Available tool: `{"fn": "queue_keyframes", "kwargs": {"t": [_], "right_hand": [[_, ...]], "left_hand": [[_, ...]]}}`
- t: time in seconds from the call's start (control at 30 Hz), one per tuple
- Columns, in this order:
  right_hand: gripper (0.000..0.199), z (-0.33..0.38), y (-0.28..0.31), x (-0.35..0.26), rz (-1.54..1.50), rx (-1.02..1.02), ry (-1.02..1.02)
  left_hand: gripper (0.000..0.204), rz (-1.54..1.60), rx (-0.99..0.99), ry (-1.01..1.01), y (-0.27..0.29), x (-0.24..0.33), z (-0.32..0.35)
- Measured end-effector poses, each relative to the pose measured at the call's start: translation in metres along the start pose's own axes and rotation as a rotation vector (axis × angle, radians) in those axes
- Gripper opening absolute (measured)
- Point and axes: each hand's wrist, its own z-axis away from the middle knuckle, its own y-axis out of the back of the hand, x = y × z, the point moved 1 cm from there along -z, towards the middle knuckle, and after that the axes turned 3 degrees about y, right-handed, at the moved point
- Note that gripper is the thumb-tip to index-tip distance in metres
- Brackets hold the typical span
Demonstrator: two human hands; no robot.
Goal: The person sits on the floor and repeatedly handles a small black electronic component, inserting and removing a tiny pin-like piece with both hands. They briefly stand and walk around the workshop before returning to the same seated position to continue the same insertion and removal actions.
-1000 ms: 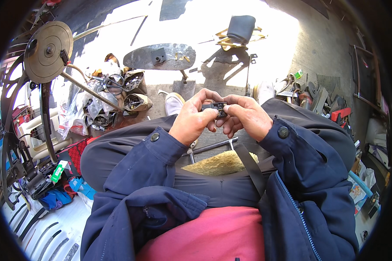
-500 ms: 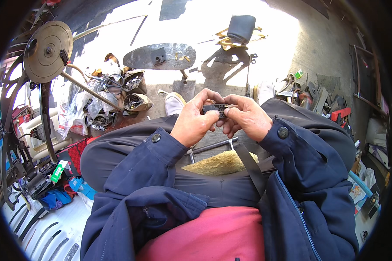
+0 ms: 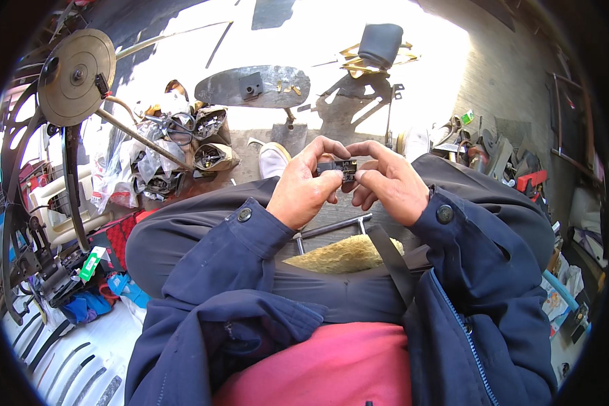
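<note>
In front of my lap, my left hand is closed on a small black rectangular part. Brass-coloured metal bits show in its exposed right end; its exact kind is unclear. The left thumb presses on the near side, and the fingers wrap behind. My right hand is at that right end, index finger and thumb apart, the other fingers curled below. Its thumb tip lies close against the part, and its index fingertip meets the left one above it. Whether the right thumb touches the part is hard to tell.
Below my hands are a metal bar with two posts and a rough yellowish block. An oval metal plate stands ahead, beside open bags of small parts. A round-disc machine is at left; metal scraps lie right.
My right thumb and fingers have loosened and drawn slightly right, so more of the black part's right end shows. The left hand keeps its hold. The whole view has shifted a little.
</note>
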Motion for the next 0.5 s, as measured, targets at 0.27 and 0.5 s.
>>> {"fn": "queue_keyframes", "kwargs": {"t": [0.27,0.5], "right_hand": [[0.030,0.013,-0.003,-0.003,0.363,0.183,0.299],[0.029,0.016,0.003,0.001,0.400,0.130,0.294]], "left_hand": [[0.031,-0.009,0.015,0.031,-0.001,0.002,0.000],[0.031,0.058,0.003,0.129,-0.006,0.001,-0.003]]}}
